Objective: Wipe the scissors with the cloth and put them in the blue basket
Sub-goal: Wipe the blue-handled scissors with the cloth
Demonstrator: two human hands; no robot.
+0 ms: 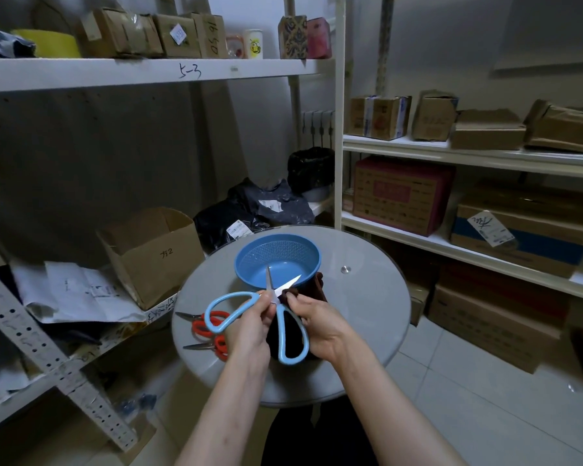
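Left grip (249,326): pinches the scissors (275,295) at the pivot, blades spread.
Right grip (317,322): clasps the cloth (318,286) against one blade.
Blue basket (276,252): on the desk (367,297), 12 o'clock of the scissors.
Red scissors (204,326): 9 o'clock.

Left hand (249,327) beside right hand (318,326), fingers curled
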